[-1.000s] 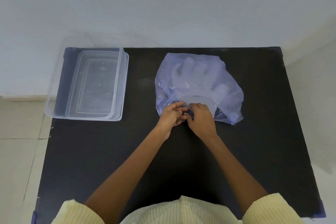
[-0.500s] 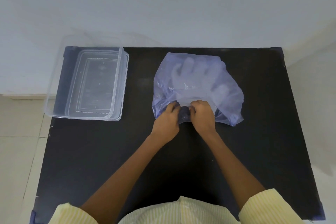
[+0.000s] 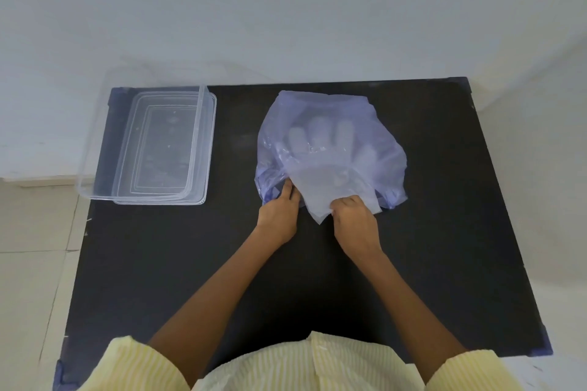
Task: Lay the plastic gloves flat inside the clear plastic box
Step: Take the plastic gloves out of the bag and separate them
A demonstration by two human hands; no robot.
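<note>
A thin bluish plastic bag (image 3: 384,133) lies at the back middle of the black table, with clear plastic gloves (image 3: 324,178) showing through it. The gloves' cuff end sticks out of the bag's near opening. My right hand (image 3: 355,225) pinches that cuff end. My left hand (image 3: 279,219) grips the bag's near edge just left of it. The clear plastic box (image 3: 203,149) stands open at the table's back left, apart from both hands, with a clear lid under it.
The black table (image 3: 158,279) reaches from the white wall at the back to my body. The box overhangs the table's left edge. Pale floor tiles lie to the left, and a white surface to the right.
My hands have moved apart at the bag's mouth. The right hand has drawn the gloves' cuff end out of the bag toward me; the left hand holds the bag's edge.
</note>
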